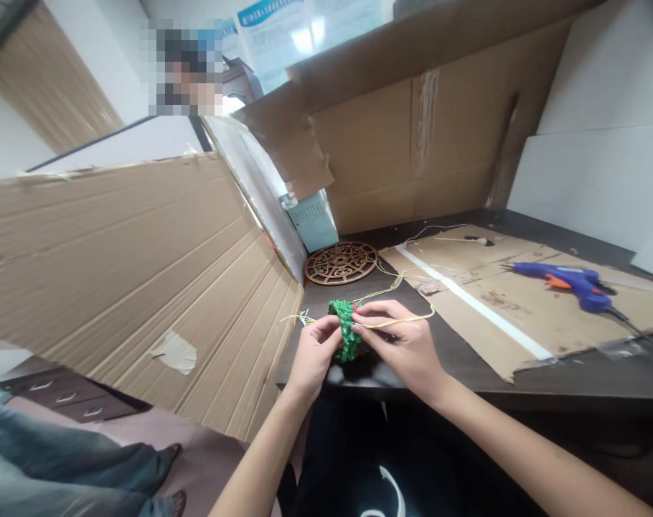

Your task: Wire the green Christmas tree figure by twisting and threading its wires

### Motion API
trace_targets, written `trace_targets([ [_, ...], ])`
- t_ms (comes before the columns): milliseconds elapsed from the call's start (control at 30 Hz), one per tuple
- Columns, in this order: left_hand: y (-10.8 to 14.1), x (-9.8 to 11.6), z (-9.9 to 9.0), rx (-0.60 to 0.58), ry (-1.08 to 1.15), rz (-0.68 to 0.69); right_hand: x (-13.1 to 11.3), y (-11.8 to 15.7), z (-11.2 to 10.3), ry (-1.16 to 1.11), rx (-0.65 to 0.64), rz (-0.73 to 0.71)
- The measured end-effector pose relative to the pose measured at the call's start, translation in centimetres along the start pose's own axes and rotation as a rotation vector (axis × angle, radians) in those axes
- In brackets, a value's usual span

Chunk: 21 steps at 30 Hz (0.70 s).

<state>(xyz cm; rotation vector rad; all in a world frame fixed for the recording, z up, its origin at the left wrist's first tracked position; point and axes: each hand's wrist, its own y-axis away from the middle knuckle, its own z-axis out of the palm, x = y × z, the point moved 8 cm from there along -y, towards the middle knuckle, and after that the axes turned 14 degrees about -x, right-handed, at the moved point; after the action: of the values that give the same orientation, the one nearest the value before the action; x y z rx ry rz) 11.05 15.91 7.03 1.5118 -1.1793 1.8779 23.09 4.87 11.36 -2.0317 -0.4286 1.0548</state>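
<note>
A green ring-shaped piece covered in shiny beads (349,343) is between my two hands, over the front edge of the dark table. My left hand (314,353) grips its left side, thumb and fingers closed. At its upper right my right hand (399,341) is pinched close against the beads, by a small red spot (354,307). A yellow-and-white cord (407,320) runs through the right fingers and loops out to the right. More loose cord ends (303,316) stick out behind the left hand. The fingertips hide part of the beadwork.
A round openwork trivet (341,263) lies behind the hands. To the right, a blue glue gun (568,280) and a brush-like stick (480,240) rest on a cardboard sheet (466,316). Cardboard panels (143,287) wall the left and back. Another person's legs (73,459) show at lower left.
</note>
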Motion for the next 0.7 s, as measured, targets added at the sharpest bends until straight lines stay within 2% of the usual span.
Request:
trace_targets([
  [233, 0.6, 0.2, -0.2, 0.096, -0.036, 0.015, 0.1, -0.2, 0.1, -0.051, 0.000, 0.047],
  [533, 2.6, 2.7, -2.5, 0.214, -0.250, 0.017, 2.8, 0.1, -1.5, -0.463, 0.085, 0.356],
  [600, 3.3, 3.9, -3.3, 0.269, -0.360, 0.023, 3.2, 0.2, -2.0, -0.481, 0.071, 0.410],
  [700, 4.8, 6.6, -3.8, 0.391, -0.699, 0.061, 3.3, 0.0, -2.9, -0.513, 0.040, 0.422],
])
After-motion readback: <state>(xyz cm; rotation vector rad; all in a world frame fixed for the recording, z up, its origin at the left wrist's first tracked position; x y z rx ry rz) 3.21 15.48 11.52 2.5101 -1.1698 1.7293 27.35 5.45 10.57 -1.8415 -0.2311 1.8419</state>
